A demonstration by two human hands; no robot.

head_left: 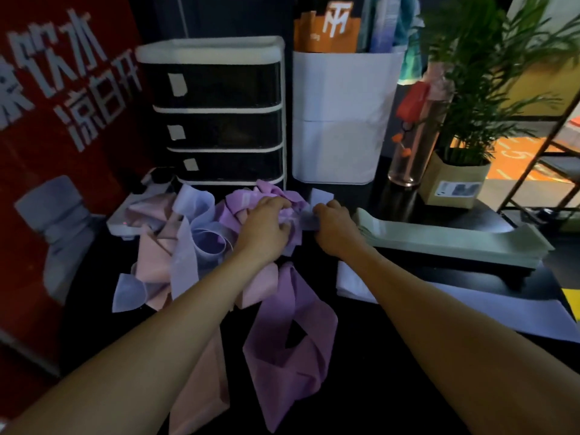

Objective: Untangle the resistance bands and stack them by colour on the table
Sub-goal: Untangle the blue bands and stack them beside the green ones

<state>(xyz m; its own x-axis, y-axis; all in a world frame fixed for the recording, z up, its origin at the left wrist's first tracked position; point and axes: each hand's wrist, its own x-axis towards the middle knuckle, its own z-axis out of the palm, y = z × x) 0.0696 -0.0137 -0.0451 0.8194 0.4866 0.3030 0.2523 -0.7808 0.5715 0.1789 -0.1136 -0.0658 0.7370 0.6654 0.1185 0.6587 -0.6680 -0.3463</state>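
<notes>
A tangled heap of resistance bands lies on the black table (361, 387): pink bands (157, 262), pale lilac bands (201, 221) and purple bands (288, 334). My left hand (266, 227) grips purple bands at the top of the heap. My right hand (332, 227) pinches a pale lilac band (317, 199) just to the right of it. A flat stack of green bands (455, 240) lies at the right, and a flat stack of pale lilac bands (486, 309) lies in front of it.
A black-and-white drawer unit (219, 111) and a white bin (342, 120) stand behind the heap. A glass bottle (417, 133) and a potted plant (461, 180) stand at the back right. A white device (131, 211) sits left of the heap.
</notes>
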